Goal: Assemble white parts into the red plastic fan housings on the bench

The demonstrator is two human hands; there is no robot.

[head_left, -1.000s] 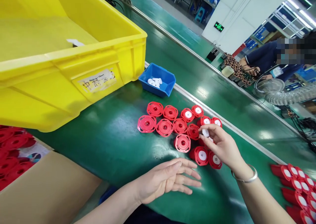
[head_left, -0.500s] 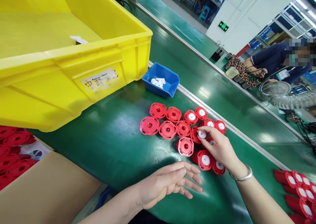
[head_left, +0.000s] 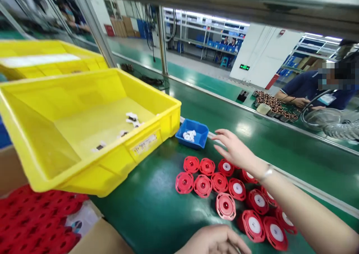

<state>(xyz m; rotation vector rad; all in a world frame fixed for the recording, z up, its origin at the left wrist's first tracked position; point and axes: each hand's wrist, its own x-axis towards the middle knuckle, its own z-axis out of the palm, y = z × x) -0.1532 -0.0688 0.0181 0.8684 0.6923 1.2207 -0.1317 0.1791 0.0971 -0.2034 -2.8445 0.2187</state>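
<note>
My right hand (head_left: pixel 234 147) hangs over the table, fingers apart and holding nothing, just right of a small blue bin (head_left: pixel 202 135). A few small white gears (head_left: pixel 189 136) lie in that bin. Below the hand stands a cluster of red round housings (head_left: pixel 202 185). Those on the right carry a white gear (head_left: pixel 237 188) in the centre; those on the left show a bare red middle. My right forearm hides part of the cluster. At the bottom edge, my left hand (head_left: pixel 214 241) is partly cut off, its fingers stretched out with nothing in them, in front of the nearest housings.
A large yellow crate (head_left: pixel 169 125) with several white-and-dark pieces (head_left: pixel 131 118) stands left, another yellow crate (head_left: pixel 89 64) behind it. A carton of red parts (head_left: pixel 36 220) is lower left. Across the metal rail, a person (head_left: pixel 305 89) sits by copper-wound parts (head_left: pixel 270 104).
My right hand has left the white gear, now seated in a red housing, and moved toward the blue bin, opening. The view has tilted up, and my left hand sits lower in it.
</note>
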